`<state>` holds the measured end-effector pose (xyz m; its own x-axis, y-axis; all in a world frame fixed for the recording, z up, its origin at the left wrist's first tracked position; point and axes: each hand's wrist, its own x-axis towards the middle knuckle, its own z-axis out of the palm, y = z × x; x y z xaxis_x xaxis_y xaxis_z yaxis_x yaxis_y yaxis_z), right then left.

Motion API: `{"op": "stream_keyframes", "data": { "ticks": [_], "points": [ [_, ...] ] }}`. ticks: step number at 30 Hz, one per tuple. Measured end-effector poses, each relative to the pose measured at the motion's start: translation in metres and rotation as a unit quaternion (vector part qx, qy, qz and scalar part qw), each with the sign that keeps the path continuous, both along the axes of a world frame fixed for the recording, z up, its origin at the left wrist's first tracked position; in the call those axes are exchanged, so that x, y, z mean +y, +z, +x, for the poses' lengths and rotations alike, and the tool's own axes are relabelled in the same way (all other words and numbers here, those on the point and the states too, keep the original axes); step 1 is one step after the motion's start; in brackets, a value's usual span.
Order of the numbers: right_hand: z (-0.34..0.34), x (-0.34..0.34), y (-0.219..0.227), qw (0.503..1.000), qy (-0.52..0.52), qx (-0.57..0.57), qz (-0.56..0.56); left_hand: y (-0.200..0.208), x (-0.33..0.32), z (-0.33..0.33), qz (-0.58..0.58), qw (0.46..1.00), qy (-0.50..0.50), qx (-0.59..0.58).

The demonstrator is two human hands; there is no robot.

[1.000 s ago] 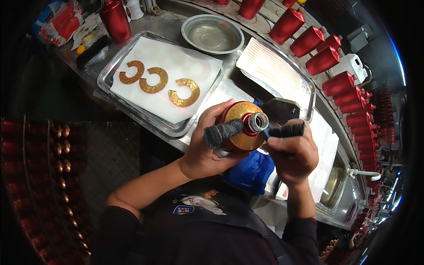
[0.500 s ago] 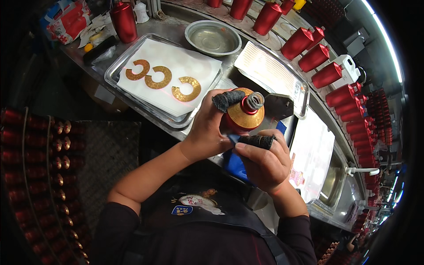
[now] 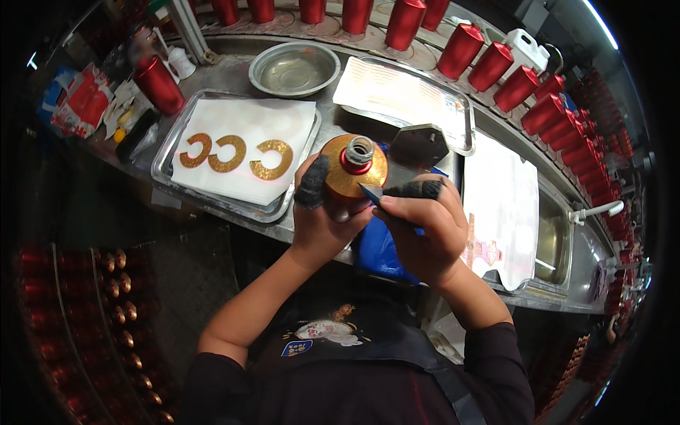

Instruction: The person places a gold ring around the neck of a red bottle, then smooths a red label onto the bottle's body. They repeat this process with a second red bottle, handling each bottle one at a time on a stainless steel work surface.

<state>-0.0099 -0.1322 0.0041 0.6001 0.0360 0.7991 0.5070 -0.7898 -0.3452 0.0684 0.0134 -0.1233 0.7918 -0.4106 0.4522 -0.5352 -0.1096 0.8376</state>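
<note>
A red bottle with a gold shoulder (image 3: 341, 183) and an open threaded neck tilts toward me. My left hand (image 3: 322, 227) is closed around its body, a dark cover on the thumb. Between the pinched fingers of my right hand (image 3: 432, 230) is a small blue pointed blade-like tool (image 3: 370, 194). Its tip lies at the near edge of the gold shoulder; whether it touches, I cannot tell. One right finger also wears a dark cover. To the left, several gold C-shaped pieces (image 3: 287, 160) lie on white sheets (image 3: 248, 185) in a metal tray (image 3: 160, 157).
A metal bowl (image 3: 294, 48) stands behind the tray. A second tray (image 3: 464, 117) bears a pale striped sheet. A dark angular block (image 3: 419, 146) sits beyond my right hand. Red bottles (image 3: 405, 25) line the curved back ledge. At right are a sink (image 3: 552, 244) and white tap (image 3: 597, 210).
The view has shifted. The bottle has turned in my left hand, whose thumb now lies along its left side. The blue tool's tip has come up from the body to the gold shoulder.
</note>
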Motion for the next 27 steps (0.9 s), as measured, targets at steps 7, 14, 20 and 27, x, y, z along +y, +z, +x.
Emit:
{"op": "stream_keyframes", "data": {
  "ticks": [7,14,20,27],
  "points": [
    [-0.082,-0.034,0.004,0.860,0.039,0.291,0.418,0.068,-0.004,-0.019,-0.046,0.998,0.005,0.039],
    [-0.136,-0.081,-0.010,0.913,0.022,0.350,0.208,0.131,-0.043,-0.040,-0.127,0.897,-0.205,0.370],
    [-0.171,-0.067,-0.042,0.951,-0.062,0.296,0.068,0.100,-0.086,-0.058,-0.048,0.859,-0.223,0.458],
    [-0.161,-0.070,-0.057,0.956,-0.055,0.272,0.090,0.091,-0.091,-0.039,0.005,0.873,-0.199,0.446]
  ]
}}
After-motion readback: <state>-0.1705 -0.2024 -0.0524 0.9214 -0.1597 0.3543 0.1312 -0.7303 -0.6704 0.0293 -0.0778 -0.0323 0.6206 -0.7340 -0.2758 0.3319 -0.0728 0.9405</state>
